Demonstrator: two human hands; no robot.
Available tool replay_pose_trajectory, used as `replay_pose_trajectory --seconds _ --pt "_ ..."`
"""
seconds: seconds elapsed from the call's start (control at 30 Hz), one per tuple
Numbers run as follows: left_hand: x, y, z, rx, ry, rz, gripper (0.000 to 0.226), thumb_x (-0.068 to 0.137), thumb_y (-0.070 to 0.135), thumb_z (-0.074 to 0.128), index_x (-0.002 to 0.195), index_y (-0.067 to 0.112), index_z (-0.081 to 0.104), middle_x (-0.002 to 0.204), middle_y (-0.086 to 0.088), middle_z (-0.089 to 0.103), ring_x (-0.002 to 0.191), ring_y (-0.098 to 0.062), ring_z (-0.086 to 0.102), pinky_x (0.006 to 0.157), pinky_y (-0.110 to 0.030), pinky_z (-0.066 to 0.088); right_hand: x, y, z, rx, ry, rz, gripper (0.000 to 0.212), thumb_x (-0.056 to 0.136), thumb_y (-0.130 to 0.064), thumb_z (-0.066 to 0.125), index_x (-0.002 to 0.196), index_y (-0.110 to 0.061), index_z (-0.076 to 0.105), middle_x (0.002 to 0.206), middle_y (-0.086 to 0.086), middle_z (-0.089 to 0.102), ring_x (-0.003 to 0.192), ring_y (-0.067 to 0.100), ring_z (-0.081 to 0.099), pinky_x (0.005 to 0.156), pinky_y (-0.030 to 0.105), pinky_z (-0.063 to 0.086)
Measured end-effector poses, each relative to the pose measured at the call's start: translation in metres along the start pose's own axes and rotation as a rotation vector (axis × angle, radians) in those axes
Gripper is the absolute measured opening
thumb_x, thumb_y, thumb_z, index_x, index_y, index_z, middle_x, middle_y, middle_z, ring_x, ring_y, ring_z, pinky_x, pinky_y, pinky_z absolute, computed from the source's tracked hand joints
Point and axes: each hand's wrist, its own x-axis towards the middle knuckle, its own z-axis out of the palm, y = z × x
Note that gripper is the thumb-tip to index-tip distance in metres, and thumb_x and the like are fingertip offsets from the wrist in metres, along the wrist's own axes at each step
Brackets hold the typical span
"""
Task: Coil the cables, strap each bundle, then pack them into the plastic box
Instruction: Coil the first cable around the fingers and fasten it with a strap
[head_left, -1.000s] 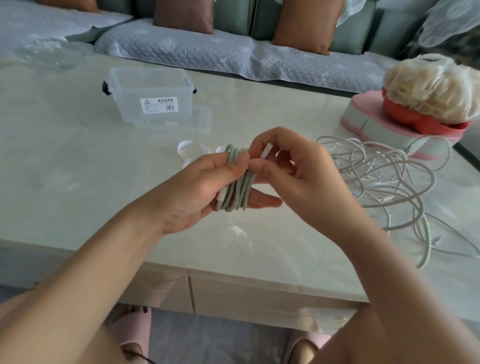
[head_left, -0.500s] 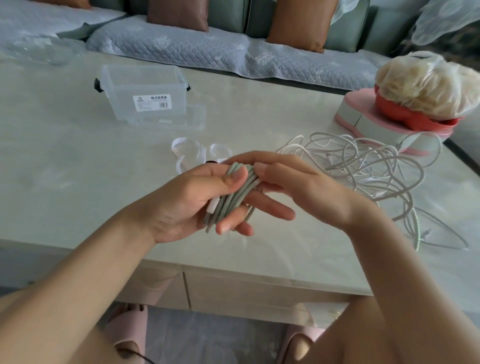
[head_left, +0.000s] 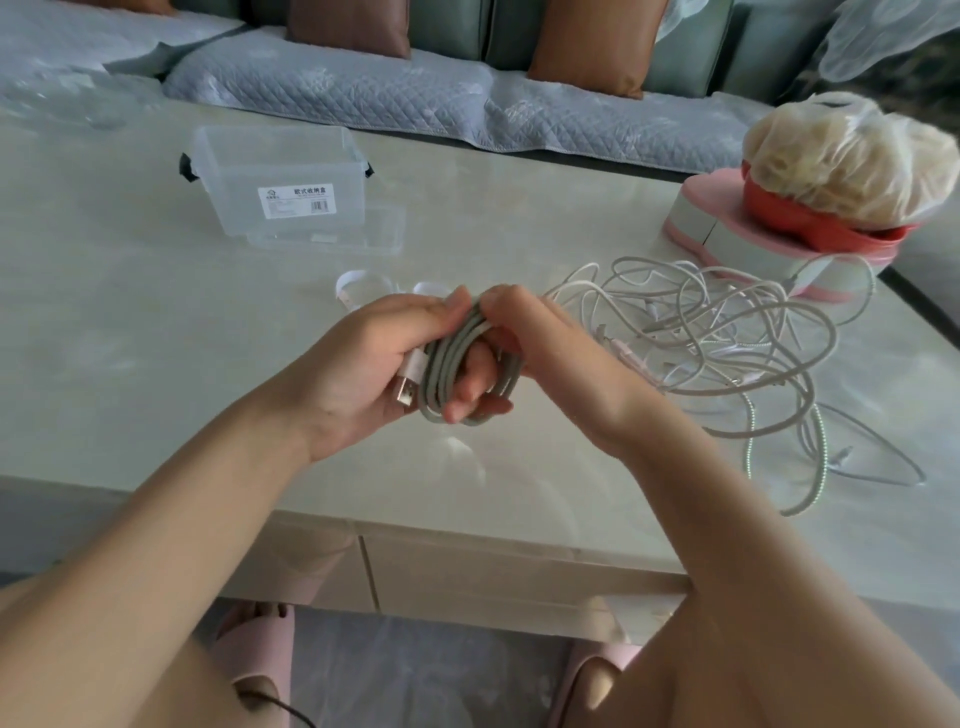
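The coiled cable (head_left: 437, 375) is a grey bundle of loops, held up in the air just over the near edge of the table (head_left: 156, 364), about the middle of that edge. The left hand (head_left: 363, 374) holds it tight: the thumb lies over the top of the loops and the fingers poke through the middle. A white plug with a metal end (head_left: 407, 396) sticks out beside the palm. The right hand (head_left: 561, 358) has its fingers curled round the top and the far side of the same loops, so both hands hold one bundle.

Just behind the hands lie two small white straps (head_left: 357, 283), bent into rings. To the right is a big messy pile of loose cables (head_left: 717, 332) that spreads toward the right edge.

Near the far left corner stands the clear plastic box (head_left: 280, 171) with black clips, open, and its lid (head_left: 379, 234) lies flat under it. At the far right corner there is a pink and grey box (head_left: 696, 218) with a red bowl (head_left: 810, 228) on top, and a full plastic bag (head_left: 841, 156) sits in the bowl.

Past the far edge is a sofa (head_left: 363, 88).
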Motion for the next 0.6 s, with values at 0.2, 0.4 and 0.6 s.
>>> replay_pose_trajectory --seconds 0.2,0.4,0.6 --pt "0.009 -0.003 0.006 0.072 0.161 -0.006 0.046 0.086 0.037 0.042 0.093 -0.005 0.061 0.072 -0.005 0.064 0.069 -0.016 0.062 0.07 -0.028 0.053 0.008 0.016 -0.002 -0.134 0.367 -0.092 0.014 0.092 -0.011 0.041 0.081 -0.016 0.049 0.046 -0.009 0.056 0.048 0.009 0.054 0.053 0.026 0.042" --pt "0.01 0.0 0.007 0.119 0.274 0.048 0.039 0.1 0.027 0.035 0.103 -0.004 0.059 0.076 -0.007 0.067 0.072 -0.018 0.066 0.069 -0.029 0.056 0.009 0.013 -0.002 -0.05 0.418 -0.19 0.018 0.097 -0.004 0.039 0.086 -0.01 0.053 0.058 0.001 0.05 0.047 0.003 0.045 0.046 0.016 0.039" --pt "0.011 -0.001 -0.002 0.362 0.375 0.055 0.036 0.103 0.02 0.032 0.101 -0.008 0.055 0.096 -0.021 0.065 0.087 -0.022 0.064 0.081 -0.035 0.055 0.011 0.011 -0.007 0.076 0.402 -0.177 0.029 0.098 -0.002 0.033 0.088 -0.007 0.059 0.054 -0.006 0.049 0.042 0.008 0.04 0.041 0.019 0.036"
